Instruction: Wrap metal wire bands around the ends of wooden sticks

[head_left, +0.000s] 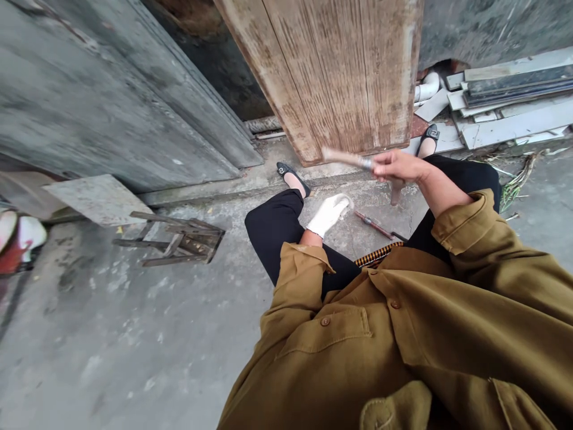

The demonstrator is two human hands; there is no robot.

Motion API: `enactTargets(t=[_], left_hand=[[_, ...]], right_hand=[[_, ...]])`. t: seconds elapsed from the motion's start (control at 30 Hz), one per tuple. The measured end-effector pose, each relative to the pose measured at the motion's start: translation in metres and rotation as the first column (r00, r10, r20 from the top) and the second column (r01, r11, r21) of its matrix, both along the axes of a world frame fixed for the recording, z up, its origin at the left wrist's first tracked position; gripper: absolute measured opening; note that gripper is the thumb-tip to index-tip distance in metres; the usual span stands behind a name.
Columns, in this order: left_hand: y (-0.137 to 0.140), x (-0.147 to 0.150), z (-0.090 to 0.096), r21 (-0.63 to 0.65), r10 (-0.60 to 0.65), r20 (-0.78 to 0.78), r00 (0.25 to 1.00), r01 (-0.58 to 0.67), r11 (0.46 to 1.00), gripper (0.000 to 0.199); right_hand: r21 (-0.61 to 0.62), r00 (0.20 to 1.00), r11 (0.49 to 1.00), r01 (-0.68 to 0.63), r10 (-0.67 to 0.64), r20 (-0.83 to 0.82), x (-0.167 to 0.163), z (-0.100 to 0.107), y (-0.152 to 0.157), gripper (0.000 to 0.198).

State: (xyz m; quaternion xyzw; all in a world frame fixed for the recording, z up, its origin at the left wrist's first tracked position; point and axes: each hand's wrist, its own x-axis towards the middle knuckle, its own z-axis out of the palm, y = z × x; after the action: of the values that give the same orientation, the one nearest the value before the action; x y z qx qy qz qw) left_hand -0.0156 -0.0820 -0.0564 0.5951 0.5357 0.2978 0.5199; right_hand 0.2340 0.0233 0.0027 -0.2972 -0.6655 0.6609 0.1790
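In our right hand (396, 166), bare, the fingers are closed on a blurred pale-handled tool (344, 157) with silvery binding near the grip; the tool points left across the foot of a weathered wooden plank panel (349, 71). A brown piece (396, 192) hangs just under that hand, and we cannot tell whether it belongs to the tool.

Our left hand (326, 215) wears a white knitted glove; its fingers are bent beside a pale, curved piece (345, 203), and we cannot tell whether they grip it. Near this hand, a reddish-brown rod (378, 227) with a metal fitting lies on the concrete floor (188, 334), between our spread knees. Farther left, a small wooden stool (183, 240) rests tipped on its side.
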Motion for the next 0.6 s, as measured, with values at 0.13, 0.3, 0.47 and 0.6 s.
enactTargets(t=[0.13, 0.3, 0.47, 0.6], left_hand=[[-0.007, 0.004, 0.006, -0.017, -0.167, 0.017, 0.986, 0.168, 0.986, 0.021], [-0.009, 0.004, 0.011, 0.021, -0.174, 0.042, 0.984, 0.173, 0.985, 0.023], [-0.004, -0.005, 0.001, 0.144, -0.058, -0.03, 0.998, 0.062, 0.988, 0.025], [0.003, -0.012, -0.01, 0.181, 0.058, -0.109, 0.992, -0.038, 0.983, 0.023]], right_hand=[[0.134, 0.856, 0.864, 0.486, -0.501, 0.127, 0.0, -0.019, 0.013, 0.023], [0.502, 0.583, 0.865, -0.014, -0.4, 0.707, -0.014, -0.037, 0.006, 0.023], [0.117, 0.403, 0.806, -0.58, 0.159, 0.902, -0.025, -0.046, -0.011, 0.029], [-0.218, 0.427, 0.718, -0.662, 0.599, 0.677, -0.023, -0.048, -0.017, 0.035]])
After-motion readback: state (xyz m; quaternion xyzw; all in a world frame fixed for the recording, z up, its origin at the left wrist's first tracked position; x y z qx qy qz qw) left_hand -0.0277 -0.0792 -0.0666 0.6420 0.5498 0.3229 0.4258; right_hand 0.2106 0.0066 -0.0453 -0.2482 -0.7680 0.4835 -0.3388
